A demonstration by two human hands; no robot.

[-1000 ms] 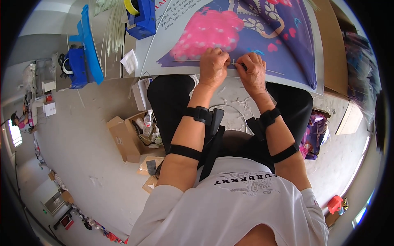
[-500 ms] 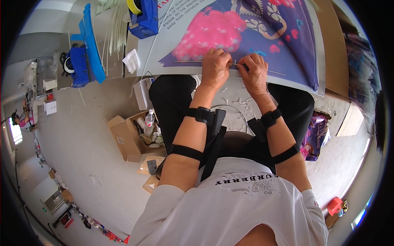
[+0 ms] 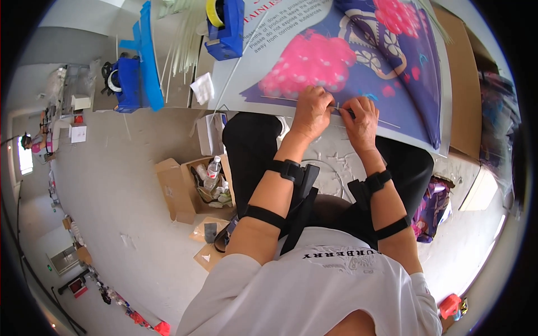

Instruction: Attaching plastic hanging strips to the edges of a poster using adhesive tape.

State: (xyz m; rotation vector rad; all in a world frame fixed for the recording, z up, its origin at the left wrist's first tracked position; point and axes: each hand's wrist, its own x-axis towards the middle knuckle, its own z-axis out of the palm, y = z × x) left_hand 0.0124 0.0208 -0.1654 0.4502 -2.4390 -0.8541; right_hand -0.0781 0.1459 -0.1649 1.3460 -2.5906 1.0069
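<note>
Left hand: my left hand [image 3: 314, 113] pinches a thin piece [image 3: 336, 107] between thumb and fingertips; its wrist rests low, probably to steady so slight a thing.
Right hand: my right hand [image 3: 360, 120] is closed in a matching pinch just beside the left, with a small dark bit at the thumb that I cannot make out.
Thin piece: it is in the short gap between my hands, near the front edge of the desk [image 3: 176, 96], where I can likely see it best.
Pale line: a thin pale rod [image 3: 389, 124] shows beyond my right hand; whether it joins the piece I hold, I cannot tell.
Purple sheet: the purple printed sheet [image 3: 314, 61] lies under my hands on a pale backing sheet [image 3: 227, 104], perhaps for a smooth surface.
Tape: a blue dispenser [image 3: 227, 42] with a yellow roll stands left on the backing, seemingly for easy reach.
Spare rods: a bundle of pale rods [image 3: 188, 47] lies farther left, apparently clear of my forearms.
</note>
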